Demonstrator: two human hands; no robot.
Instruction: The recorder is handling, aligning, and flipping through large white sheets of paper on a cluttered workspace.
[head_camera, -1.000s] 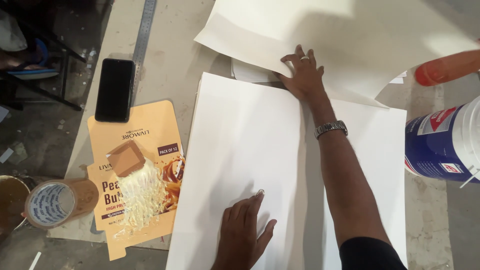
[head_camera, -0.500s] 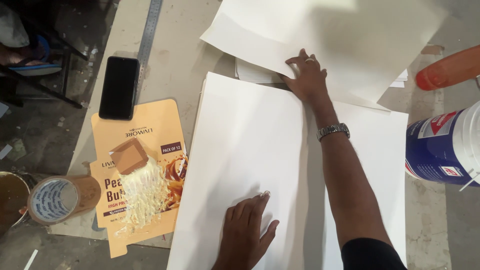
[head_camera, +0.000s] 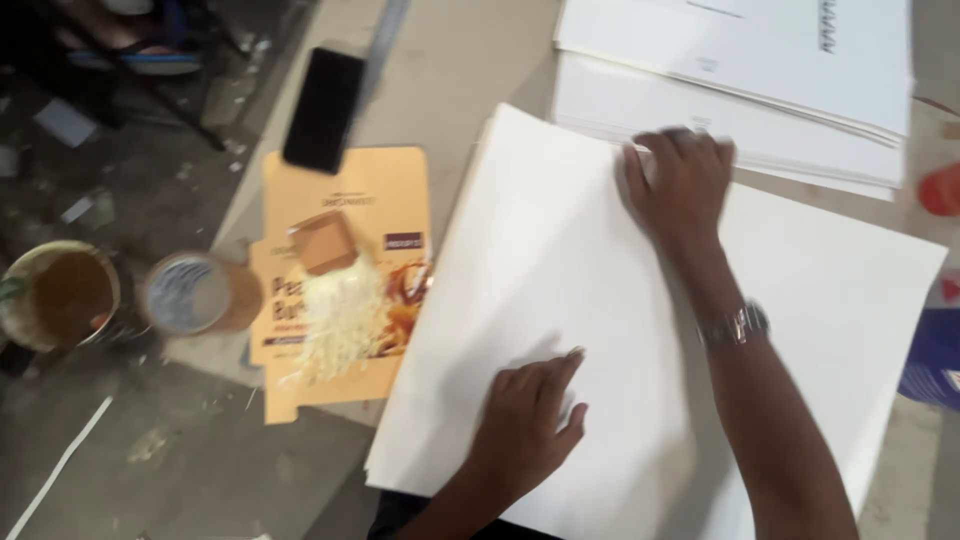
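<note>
Open room: bare white sheet (head_camera: 560, 250) between left hand (head_camera: 525, 425) and right hand (head_camera: 680, 185). Obstacles: stacked paper (head_camera: 760, 90) just beyond right hand; flattened orange carton (head_camera: 350, 200), black phone (head_camera: 323, 108) and tape roll (head_camera: 195, 293) left of left hand.

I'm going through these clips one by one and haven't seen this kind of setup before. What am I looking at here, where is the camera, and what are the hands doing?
There is no machine: a person works with two bare hands, filmed by a camera worn on the head that looks down. The left hand lies flat on a large white sheet. The right hand, with a wristwatch on that arm, presses on the sheet's far edge. Neither hand grips anything. Beyond lie more stacked white sheets. To the left are a flattened orange carton, a black phone, a roll of tape and a tin of brown liquid. The picture is slightly blurred.
</note>
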